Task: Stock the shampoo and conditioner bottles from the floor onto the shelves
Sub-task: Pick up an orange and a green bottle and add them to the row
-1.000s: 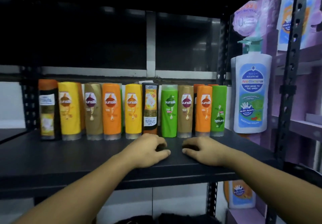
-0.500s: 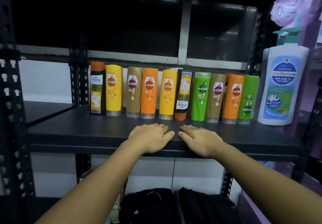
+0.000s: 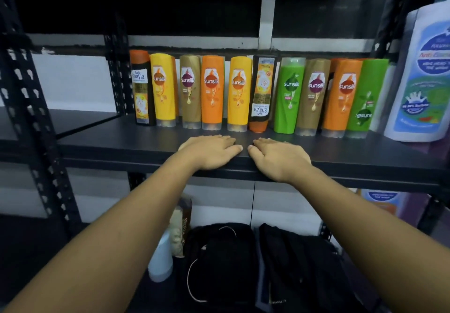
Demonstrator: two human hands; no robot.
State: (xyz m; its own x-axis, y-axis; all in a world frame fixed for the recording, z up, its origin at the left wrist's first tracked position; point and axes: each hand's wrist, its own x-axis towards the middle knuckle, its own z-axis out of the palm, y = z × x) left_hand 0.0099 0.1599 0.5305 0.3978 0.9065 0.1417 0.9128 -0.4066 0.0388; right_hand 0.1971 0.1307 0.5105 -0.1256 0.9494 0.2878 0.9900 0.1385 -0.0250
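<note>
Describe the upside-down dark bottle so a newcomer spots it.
On the black shelf, a row of coloured bottles lines the back. Mid-row, between a yellow bottle and a green bottle, stands the dark Safi Shayla bottle. Unlike its dark twin at the far left, its orange cap points down.

Bottles — upright row, shelf

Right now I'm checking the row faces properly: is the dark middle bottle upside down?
Upside down: the dark bottle stands on its orange cap, label inverted.
</note>
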